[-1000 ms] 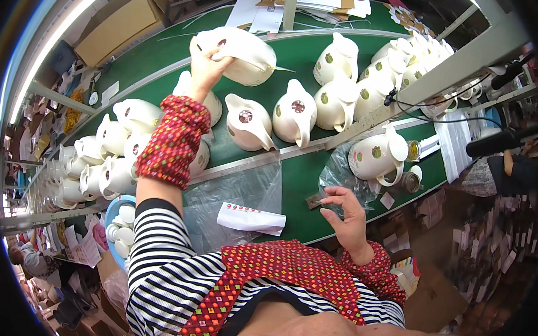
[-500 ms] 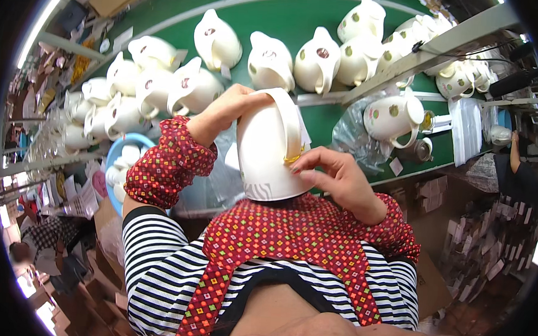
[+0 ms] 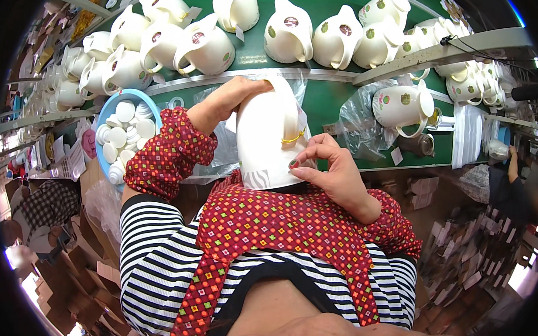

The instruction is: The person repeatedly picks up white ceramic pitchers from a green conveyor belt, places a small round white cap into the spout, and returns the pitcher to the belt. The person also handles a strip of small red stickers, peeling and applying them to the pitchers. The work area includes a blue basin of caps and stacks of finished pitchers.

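In front of my chest is a white jug [image 3: 260,140], tilted, with a grey pattern along its lower edge. My left hand [image 3: 243,97] grips it near the top, its fingers partly hidden behind the handle. A yellow twist tie [image 3: 293,138] loops round the lower end of that handle. My right hand [image 3: 329,171] is closed in a thumb-and-forefinger pinch beside the jug's lower right side, a little below the tie. Whether anything is between those fingertips is too small to tell. A bit of white tag shows behind the handle.
Several cream jugs [image 3: 288,35] stand along the green bench [image 3: 256,61]. A blue basin [image 3: 106,108] of white lids is at my left. Right of me lie clear plastic bags [image 3: 359,121], another jug [image 3: 400,107] and a dark brown cup [image 3: 417,143]. A metal rail [image 3: 445,52] crosses the bench.
My right fingertips have come down off the yellow tie, which now shows fully. The view has shifted, so the bench jugs sit higher and more of the basin shows. My left hand keeps its grip.
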The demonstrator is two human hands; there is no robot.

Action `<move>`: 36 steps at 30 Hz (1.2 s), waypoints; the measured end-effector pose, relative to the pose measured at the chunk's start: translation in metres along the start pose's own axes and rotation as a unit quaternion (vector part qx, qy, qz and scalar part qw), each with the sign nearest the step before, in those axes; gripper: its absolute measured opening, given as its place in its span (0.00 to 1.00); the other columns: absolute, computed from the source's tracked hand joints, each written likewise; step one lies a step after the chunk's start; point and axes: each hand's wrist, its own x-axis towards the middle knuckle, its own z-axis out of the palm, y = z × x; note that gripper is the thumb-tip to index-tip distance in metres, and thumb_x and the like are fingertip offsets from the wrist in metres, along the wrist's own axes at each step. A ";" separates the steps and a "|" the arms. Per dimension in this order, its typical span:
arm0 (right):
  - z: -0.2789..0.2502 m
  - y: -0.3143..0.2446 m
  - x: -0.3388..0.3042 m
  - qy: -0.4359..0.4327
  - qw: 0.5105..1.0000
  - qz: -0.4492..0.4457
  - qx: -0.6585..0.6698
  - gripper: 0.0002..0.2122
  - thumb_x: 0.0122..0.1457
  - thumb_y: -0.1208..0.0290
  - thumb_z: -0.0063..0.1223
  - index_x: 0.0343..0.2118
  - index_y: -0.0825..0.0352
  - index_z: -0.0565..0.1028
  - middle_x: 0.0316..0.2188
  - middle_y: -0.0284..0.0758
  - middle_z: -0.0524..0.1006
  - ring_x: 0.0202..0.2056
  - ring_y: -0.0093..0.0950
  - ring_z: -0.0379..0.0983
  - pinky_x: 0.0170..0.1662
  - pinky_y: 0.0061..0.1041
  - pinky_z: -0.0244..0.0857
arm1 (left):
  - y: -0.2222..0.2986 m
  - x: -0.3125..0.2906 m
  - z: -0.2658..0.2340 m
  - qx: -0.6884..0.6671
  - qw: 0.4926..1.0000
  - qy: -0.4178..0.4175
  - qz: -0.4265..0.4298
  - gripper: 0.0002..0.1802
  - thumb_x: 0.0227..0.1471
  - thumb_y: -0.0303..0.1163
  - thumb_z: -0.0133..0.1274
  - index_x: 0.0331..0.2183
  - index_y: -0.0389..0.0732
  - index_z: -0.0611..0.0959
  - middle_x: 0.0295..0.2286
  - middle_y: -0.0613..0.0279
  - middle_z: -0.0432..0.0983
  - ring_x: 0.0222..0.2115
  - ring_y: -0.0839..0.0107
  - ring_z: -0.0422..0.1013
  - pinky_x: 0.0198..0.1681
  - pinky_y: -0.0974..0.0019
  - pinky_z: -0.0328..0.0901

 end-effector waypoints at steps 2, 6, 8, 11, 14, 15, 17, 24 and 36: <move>0.005 0.003 0.001 0.013 0.999 -0.031 -0.032 0.09 0.51 0.70 0.74 0.32 0.66 0.85 0.42 0.32 0.70 0.48 0.27 0.68 0.51 0.24 0.63 | -0.004 -0.002 -0.002 -0.004 1.000 0.003 0.003 0.29 0.55 0.51 0.60 0.42 0.32 0.87 0.34 0.56 0.85 0.30 0.68 0.81 0.33 0.68 0.74; 0.016 0.009 0.001 0.063 0.989 -0.095 -0.096 0.17 0.48 0.68 0.76 0.40 0.66 0.81 0.42 0.34 0.69 0.45 0.28 0.68 0.50 0.26 0.64 | -0.011 -0.003 -0.005 -0.011 1.000 0.015 0.006 0.28 0.55 0.50 0.60 0.43 0.32 0.87 0.34 0.55 0.85 0.30 0.68 0.81 0.32 0.67 0.74; 0.020 0.003 0.003 0.091 0.987 -0.097 -0.094 0.22 0.48 0.68 0.77 0.44 0.67 0.77 0.41 0.33 0.69 0.43 0.27 0.66 0.49 0.26 0.62 | -0.012 -0.005 -0.005 -0.005 1.000 0.018 0.008 0.27 0.55 0.50 0.60 0.42 0.32 0.87 0.33 0.55 0.85 0.29 0.69 0.81 0.32 0.67 0.74; 0.023 0.018 0.013 0.125 0.977 -0.096 -0.145 0.29 0.46 0.65 0.78 0.48 0.67 0.72 0.42 0.35 0.69 0.42 0.29 0.66 0.48 0.28 0.63 | -0.007 -0.009 -0.004 0.011 1.000 0.012 0.008 0.26 0.55 0.49 0.60 0.39 0.32 0.88 0.32 0.55 0.85 0.29 0.69 0.81 0.32 0.67 0.73; 0.024 0.029 0.030 0.180 0.958 -0.116 -0.188 0.32 0.43 0.58 0.79 0.47 0.66 0.72 0.42 0.39 0.68 0.45 0.36 0.68 0.51 0.35 0.65 | -0.007 -0.012 -0.007 0.013 0.999 0.017 0.025 0.24 0.55 0.46 0.59 0.35 0.31 0.89 0.29 0.56 0.84 0.28 0.70 0.80 0.33 0.67 0.73; 0.020 0.030 0.031 0.163 0.962 -0.129 -0.175 0.39 0.41 0.55 0.80 0.52 0.67 0.68 0.46 0.41 0.68 0.49 0.39 0.68 0.55 0.39 0.63 | -0.003 -0.013 -0.011 0.011 0.999 -0.001 0.031 0.24 0.56 0.46 0.58 0.37 0.31 0.89 0.30 0.58 0.84 0.30 0.70 0.80 0.36 0.68 0.73; 0.007 0.023 0.027 0.115 0.952 -0.181 -0.220 0.51 0.38 0.53 0.82 0.63 0.67 0.62 0.58 0.46 0.64 0.60 0.44 0.63 0.64 0.39 0.57 | 0.017 -0.024 -0.014 0.016 0.995 0.004 0.102 0.23 0.57 0.43 0.59 0.41 0.31 0.88 0.35 0.58 0.84 0.36 0.70 0.79 0.42 0.69 0.72; -0.028 0.055 0.021 0.217 0.969 -0.081 -0.090 0.36 0.53 0.65 0.74 0.63 0.67 0.66 0.54 0.38 0.70 0.54 0.32 0.70 0.57 0.32 0.62 | 0.181 -0.011 -0.049 0.256 0.809 0.173 0.500 0.19 0.49 0.34 0.64 0.43 0.37 0.89 0.57 0.42 0.74 0.61 0.52 0.67 0.62 0.57 0.63; -0.039 0.114 0.060 0.155 0.980 0.022 -0.124 0.18 0.57 0.71 0.68 0.49 0.70 0.77 0.38 0.36 0.79 0.39 0.28 0.77 0.46 0.28 0.71 | 0.209 0.327 -0.071 0.486 0.603 0.236 0.587 0.25 0.55 0.35 0.56 0.55 0.37 0.79 0.51 0.45 0.76 0.57 0.49 0.69 0.64 0.49 0.61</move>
